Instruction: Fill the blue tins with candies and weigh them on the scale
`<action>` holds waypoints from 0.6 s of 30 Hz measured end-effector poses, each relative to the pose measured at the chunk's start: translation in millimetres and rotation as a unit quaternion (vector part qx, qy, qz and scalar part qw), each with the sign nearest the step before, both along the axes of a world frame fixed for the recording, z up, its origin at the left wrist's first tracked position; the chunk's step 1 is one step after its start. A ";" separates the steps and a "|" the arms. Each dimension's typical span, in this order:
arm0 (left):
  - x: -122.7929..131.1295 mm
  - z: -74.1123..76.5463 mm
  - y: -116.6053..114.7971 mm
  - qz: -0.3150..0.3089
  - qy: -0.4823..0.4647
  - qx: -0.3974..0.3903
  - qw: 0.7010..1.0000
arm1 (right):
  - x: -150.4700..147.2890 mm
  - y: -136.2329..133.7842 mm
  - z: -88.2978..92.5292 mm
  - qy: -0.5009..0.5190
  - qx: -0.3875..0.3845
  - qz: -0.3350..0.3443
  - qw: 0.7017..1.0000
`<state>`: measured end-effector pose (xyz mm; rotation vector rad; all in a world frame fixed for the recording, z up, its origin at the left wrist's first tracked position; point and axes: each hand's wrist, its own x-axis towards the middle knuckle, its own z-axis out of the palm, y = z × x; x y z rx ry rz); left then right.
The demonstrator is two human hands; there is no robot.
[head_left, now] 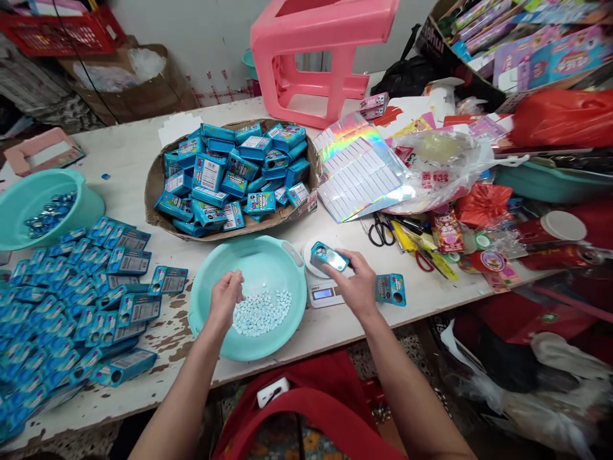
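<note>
My left hand [224, 299] hangs over a teal basin [205, 281], fingers bunched in a pinch above a heap of small white tablets [262, 312]; whether it holds any is hidden. My right hand [357, 281] grips a small blue box [328, 257] just over a small digital scale [324, 292]. Another small blue box [391, 289] lies flat to the right of that hand.
A round cardboard tray [154, 185] heaped with blue boxes sits behind the basin. Flat blue boxes [81, 294] spread over the left table. A second teal basin [76, 204] stands far left. Holographic sheets [359, 167], scissors [380, 230], bags and a pink stool [320, 57] crowd the back right.
</note>
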<state>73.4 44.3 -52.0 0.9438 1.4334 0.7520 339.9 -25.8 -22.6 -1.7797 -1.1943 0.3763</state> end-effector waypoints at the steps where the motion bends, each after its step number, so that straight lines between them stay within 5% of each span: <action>1: -9.3 -12.8 -2.6 -0.046 0.067 -0.011 0.997 | 9.7 4.5 -12.0 -0.007 0.001 -0.016 1.000; 5: -28.5 -45.7 -13.4 -0.291 0.272 0.016 0.917 | 33.2 18.8 -53.5 -0.005 -0.013 -0.024 1.000; 8: -29.0 -51.1 -17.7 -0.431 0.341 0.054 0.834 | 28.5 10.4 -56.4 -0.054 0.005 -0.059 0.997; 12: -31.7 -55.7 -19.4 -0.398 0.481 0.095 0.775 | -13.8 -21.1 -47.4 -0.037 0.018 -0.111 0.993; 18: -38.2 -77.4 -27.0 -0.374 0.549 0.082 0.743 | -87.1 -23.8 -76.6 0.274 -0.099 -0.053 0.955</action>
